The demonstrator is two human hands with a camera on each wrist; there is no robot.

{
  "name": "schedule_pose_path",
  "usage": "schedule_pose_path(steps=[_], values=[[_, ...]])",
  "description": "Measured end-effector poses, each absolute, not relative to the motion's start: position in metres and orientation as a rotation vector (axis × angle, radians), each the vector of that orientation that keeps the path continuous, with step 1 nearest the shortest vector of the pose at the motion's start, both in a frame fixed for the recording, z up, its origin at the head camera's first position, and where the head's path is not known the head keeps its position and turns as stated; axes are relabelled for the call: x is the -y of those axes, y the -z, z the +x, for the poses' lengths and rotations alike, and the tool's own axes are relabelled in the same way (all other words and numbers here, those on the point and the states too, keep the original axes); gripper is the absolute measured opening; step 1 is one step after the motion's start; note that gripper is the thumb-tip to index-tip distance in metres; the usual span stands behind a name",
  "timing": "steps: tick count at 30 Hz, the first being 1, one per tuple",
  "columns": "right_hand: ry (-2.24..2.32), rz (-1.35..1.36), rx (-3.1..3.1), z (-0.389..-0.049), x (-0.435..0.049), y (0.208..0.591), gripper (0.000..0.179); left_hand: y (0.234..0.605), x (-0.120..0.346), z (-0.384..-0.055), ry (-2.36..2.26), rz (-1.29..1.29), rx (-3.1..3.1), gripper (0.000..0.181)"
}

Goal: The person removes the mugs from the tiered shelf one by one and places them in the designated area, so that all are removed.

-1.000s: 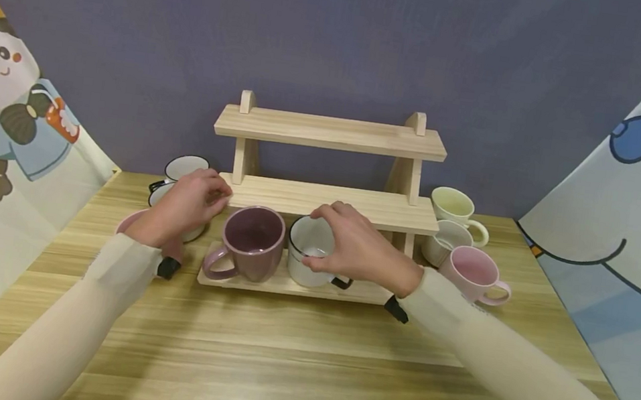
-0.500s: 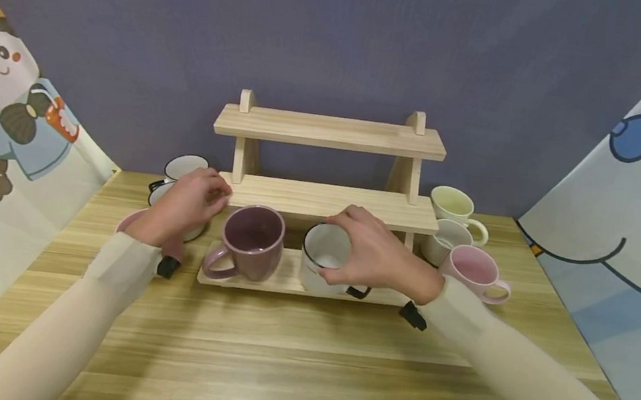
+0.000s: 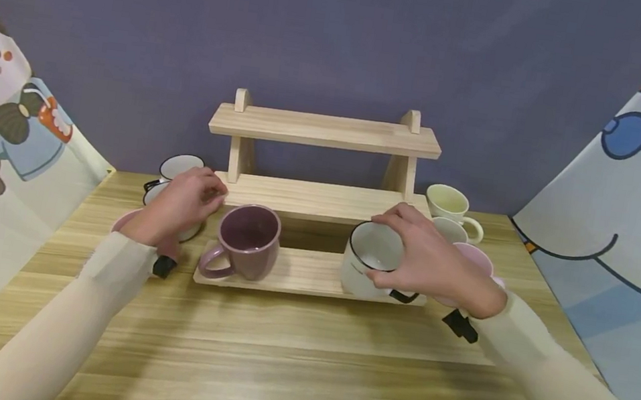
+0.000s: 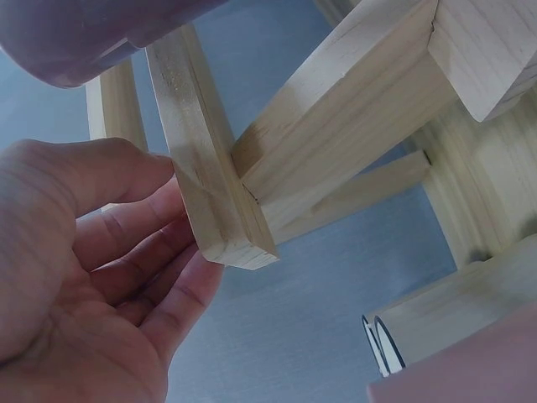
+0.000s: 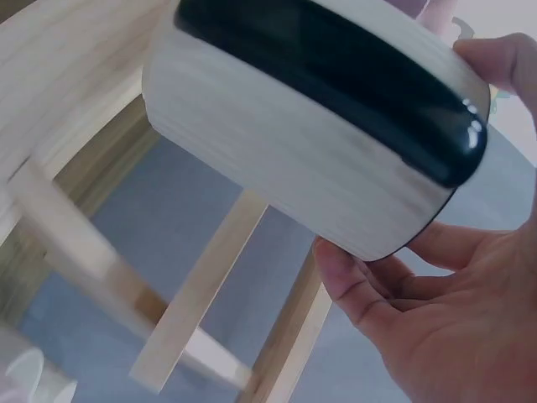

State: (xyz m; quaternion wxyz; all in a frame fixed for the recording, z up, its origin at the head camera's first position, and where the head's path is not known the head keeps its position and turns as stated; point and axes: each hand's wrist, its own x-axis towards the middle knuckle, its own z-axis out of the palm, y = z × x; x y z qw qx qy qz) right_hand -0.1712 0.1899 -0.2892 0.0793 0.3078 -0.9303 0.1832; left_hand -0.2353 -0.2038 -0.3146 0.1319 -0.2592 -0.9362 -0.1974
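A white enamel mug (image 3: 357,274) with a black rim and black handle (image 5: 336,88) is at the right end of the bottom board of a three-tier wooden rack (image 3: 320,200). My right hand (image 3: 430,262) grips its rim, thumb at the near side and fingers at the far side. At that board's left end stands a purple mug (image 3: 255,255), its handle pointing left. My left hand (image 3: 176,205) holds the left end of the rack's middle board (image 4: 205,180) between thumb and fingers.
Left of the rack, partly behind my left hand, are white black-rimmed mugs (image 3: 182,165) and a pink mug (image 3: 124,220). On the right stand a pale yellow mug (image 3: 446,202), a white mug (image 3: 449,229) and a pink mug (image 3: 476,255), partly covered by my right hand.
My right hand has carried the white enamel mug rightward along the bottom board, away from the purple mug. The left hand keeps its place on the rack, and the view has shifted slightly.
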Motion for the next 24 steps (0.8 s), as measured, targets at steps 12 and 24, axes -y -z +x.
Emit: schedule_pose_path(steps=[12,24], values=[[-0.493,0.803,2.750,-0.163,-0.228,0.283,0.072,0.313,0.205,-0.235,0.584,-0.765,2.700,0.012],[-0.453,0.696,2.753,-0.134,-0.284,0.293,0.074,0.312,0.204,-0.234,0.589,-0.779,2.689,0.011]])
